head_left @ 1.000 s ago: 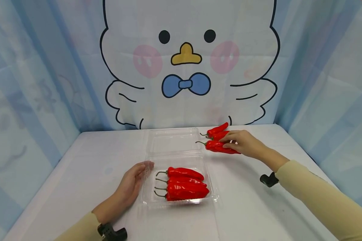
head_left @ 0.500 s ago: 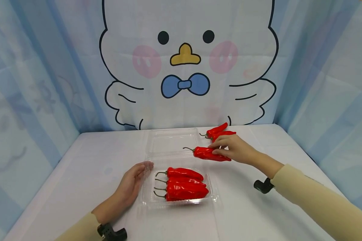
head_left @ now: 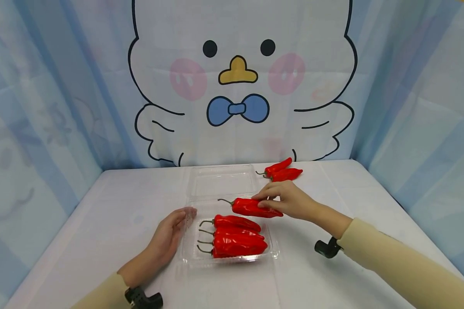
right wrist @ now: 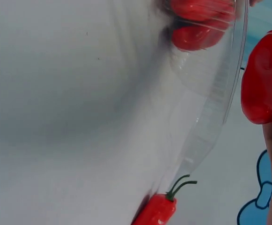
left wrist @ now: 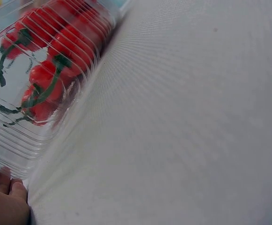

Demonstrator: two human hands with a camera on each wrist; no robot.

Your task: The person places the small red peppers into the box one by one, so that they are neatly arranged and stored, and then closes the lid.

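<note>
My right hand (head_left: 290, 201) pinches a red chili pepper (head_left: 244, 207) between thumb and fingers. The pepper hangs over the back part of a clear plastic clamshell box (head_left: 182, 253), its green stem pointing left. Inside the box, several red peppers (head_left: 239, 245) lie side by side, stems to the left. My left hand (head_left: 173, 231) rests with fairly straight fingers against the box's left wall. In the left wrist view, its fingertips (left wrist: 3, 176) touch the ribbed end of the box. The right wrist view shows the held pepper (right wrist: 264, 77) above the box rim.
Two more red peppers (head_left: 287, 174) lie together on the white table (head_left: 112, 214) at the back right. The box's lid (head_left: 222, 182) lies folded back behind it. A printed curtain (head_left: 239, 141) hangs behind the table and along both sides.
My right hand has lifted a pepper from the group at the back right and carried it left and nearer, over the box. My left hand has stayed at the box's side.
</note>
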